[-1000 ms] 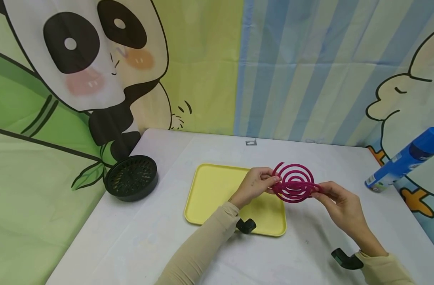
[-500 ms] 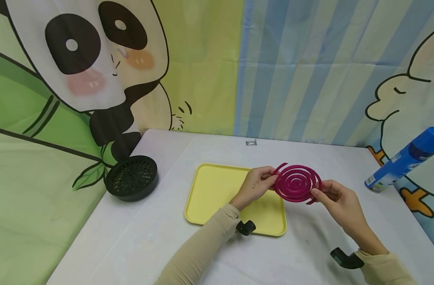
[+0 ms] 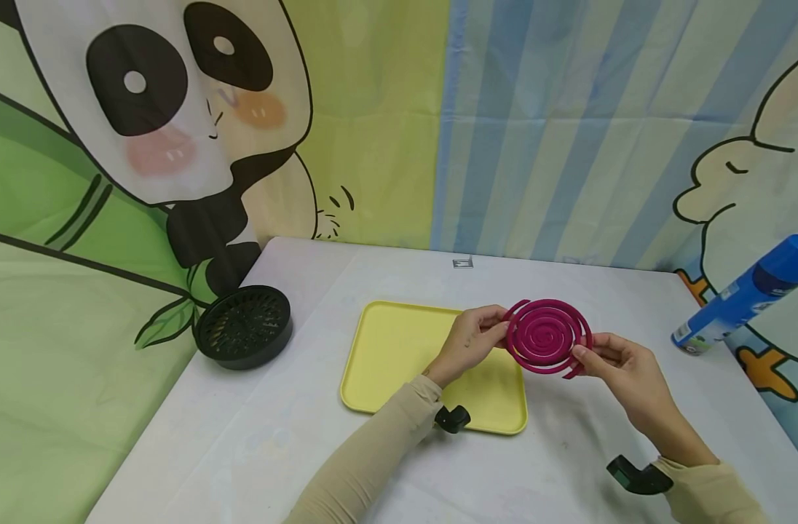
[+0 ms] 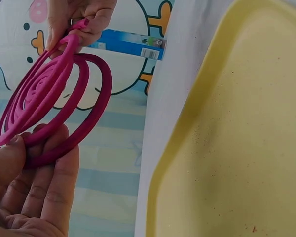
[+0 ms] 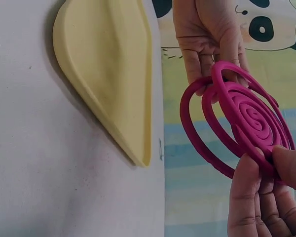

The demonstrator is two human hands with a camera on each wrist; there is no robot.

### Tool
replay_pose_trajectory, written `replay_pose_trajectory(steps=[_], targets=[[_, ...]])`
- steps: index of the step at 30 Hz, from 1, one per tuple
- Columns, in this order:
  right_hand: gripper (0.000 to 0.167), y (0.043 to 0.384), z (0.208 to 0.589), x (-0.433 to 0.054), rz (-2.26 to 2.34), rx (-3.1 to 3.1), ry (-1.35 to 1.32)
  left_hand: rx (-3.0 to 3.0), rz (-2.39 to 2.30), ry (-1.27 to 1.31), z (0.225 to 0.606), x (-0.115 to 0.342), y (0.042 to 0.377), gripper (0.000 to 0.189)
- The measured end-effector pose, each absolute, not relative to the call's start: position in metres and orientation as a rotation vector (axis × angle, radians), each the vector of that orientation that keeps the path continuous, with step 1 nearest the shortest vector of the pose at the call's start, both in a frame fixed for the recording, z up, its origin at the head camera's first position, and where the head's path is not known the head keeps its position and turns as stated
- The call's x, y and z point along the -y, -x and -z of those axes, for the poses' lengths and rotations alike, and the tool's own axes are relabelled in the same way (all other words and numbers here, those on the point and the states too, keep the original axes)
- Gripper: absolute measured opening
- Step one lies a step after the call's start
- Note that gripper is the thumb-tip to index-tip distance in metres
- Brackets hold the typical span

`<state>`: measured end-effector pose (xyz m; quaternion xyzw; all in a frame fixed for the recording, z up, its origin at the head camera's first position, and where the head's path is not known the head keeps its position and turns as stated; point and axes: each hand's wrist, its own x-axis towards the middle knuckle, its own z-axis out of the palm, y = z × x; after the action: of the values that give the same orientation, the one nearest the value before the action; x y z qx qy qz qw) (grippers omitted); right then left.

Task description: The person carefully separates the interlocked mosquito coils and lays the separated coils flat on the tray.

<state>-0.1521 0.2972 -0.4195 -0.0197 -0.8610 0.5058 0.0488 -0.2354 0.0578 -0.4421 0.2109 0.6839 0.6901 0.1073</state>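
Observation:
A magenta mosquito coil [image 3: 544,336] is held up in front of me, over the right end of the yellow tray [image 3: 386,356]. My left hand [image 3: 467,343] pinches its left edge between thumb and fingers, while my right hand [image 3: 631,378] grips the right edge. Seen from the left wrist, the coil [image 4: 59,81] has outer loops standing apart from its flatter spiral, with the left thumb and fingers [image 4: 54,197] around the near side. In the right wrist view, the right thumb lies on the coil's near rim [image 5: 261,160]. The gripping fingertips are partly hidden behind it.
A black round holder with a slotted top [image 3: 243,327] stands at the table's left edge. At the right edge is a blue spray can [image 3: 743,295]. Cartoon-printed curtains [image 3: 530,131] hang behind the white table [image 3: 294,451].
The coil's loops, seen spread and crossed by a bar-like edge a second ago, now face me as a flatter disc. My right hand has turned slightly; the left stays nearly in place.

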Motion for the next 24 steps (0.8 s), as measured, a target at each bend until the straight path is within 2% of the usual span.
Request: replay_pose_trajectory(steps=[12, 16, 21, 24], targets=[[0.040, 0.1540, 0.4211, -0.2983, -1.672, 2.574, 0.075, -2.039, -2.044, -0.607, 0.4416, -0.0583, 0.2359, 0.013], [0.035, 0.1517, 0.4221, -0.2947, -1.493, 2.593, 0.001, -2.016, -2.045, -0.579, 0.4434, -0.0583, 0.2376, 0.012], [0.018, 0.1484, 0.4244, -0.2916, -1.164, 2.570, -0.207, -1.970, -2.023, -0.514, 0.4467, -0.0564, 0.2398, 0.011], [0.019, 0.1474, 0.4271, -0.2909, -1.069, 2.525, -0.285, -1.943, -2.016, -0.490, 0.4478, -0.0552, 0.2402, 0.010]])
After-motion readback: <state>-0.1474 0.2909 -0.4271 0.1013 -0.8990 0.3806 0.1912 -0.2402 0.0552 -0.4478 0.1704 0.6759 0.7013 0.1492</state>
